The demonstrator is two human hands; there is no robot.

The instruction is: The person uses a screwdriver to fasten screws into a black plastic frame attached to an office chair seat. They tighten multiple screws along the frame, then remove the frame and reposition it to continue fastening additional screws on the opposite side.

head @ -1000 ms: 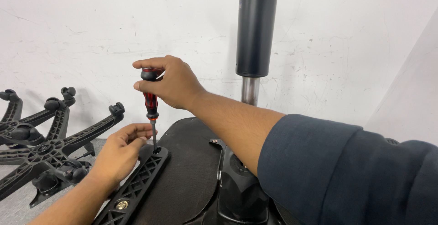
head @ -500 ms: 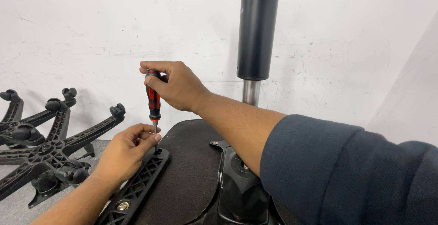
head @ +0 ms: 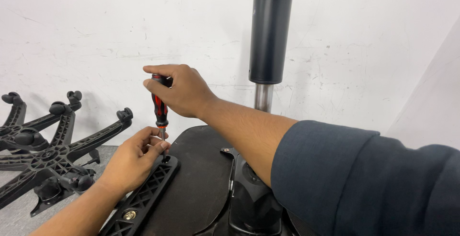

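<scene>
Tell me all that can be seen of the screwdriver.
The screwdriver has a thick handle in red and black, which looks like plastic or rubber, and a thin metal shaft. It stands nearly upright. Its tip goes down into a hole at the end of the black ribbed bracket. The right hand closes around the handle's top; the left hand pinches the shaft just above the tip.

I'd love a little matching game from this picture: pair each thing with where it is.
Things:
1. screwdriver
2. star-shaped chair base
3. brass bolt
4. shiny metal column

Places:
A. lying on the floor at far left
B. sitting in the ribbed black bracket, near the bottom edge
C. upright, gripped at the top by the right hand
D. below the black tube, by the wall

Pairs: 1-C, 2-A, 3-B, 4-D
</scene>
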